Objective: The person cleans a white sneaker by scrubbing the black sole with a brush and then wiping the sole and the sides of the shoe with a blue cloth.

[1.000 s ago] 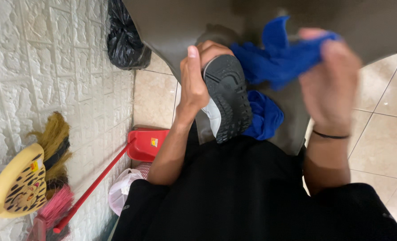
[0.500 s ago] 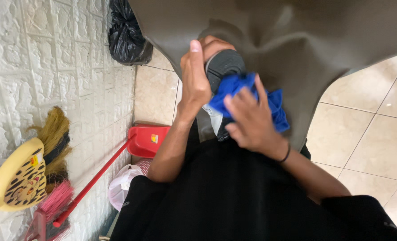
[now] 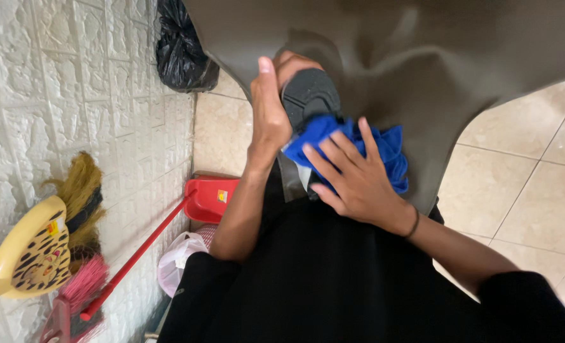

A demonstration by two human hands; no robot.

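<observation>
A household utility corner: brooms with straw and pink bristles point(image 3: 79, 254), a red plastic dustpan point(image 3: 209, 198) and a black rubbish bag point(image 3: 179, 51) line the white textured wall point(image 3: 73, 95) beside beige floor tiles point(image 3: 222, 133).

1. The light is soft and even, indoor daylight in tone, with no hard glare anywhere.
2. The glossy beige floor tiles point(image 3: 524, 190) on the right are the brightest area and carry a mild sheen.
3. The grey tabletop point(image 3: 422, 57) above lies in dull shade, with a darker shadow patch behind the raised shoe sole.
4. The black clothing point(image 3: 333, 279) loses nearly all detail.
5. The white embossed wall panels point(image 3: 73, 95) bend at the left edge: wide-angle distortion.
6. Focus is fairly sharp; edges are slightly soft.
</observation>
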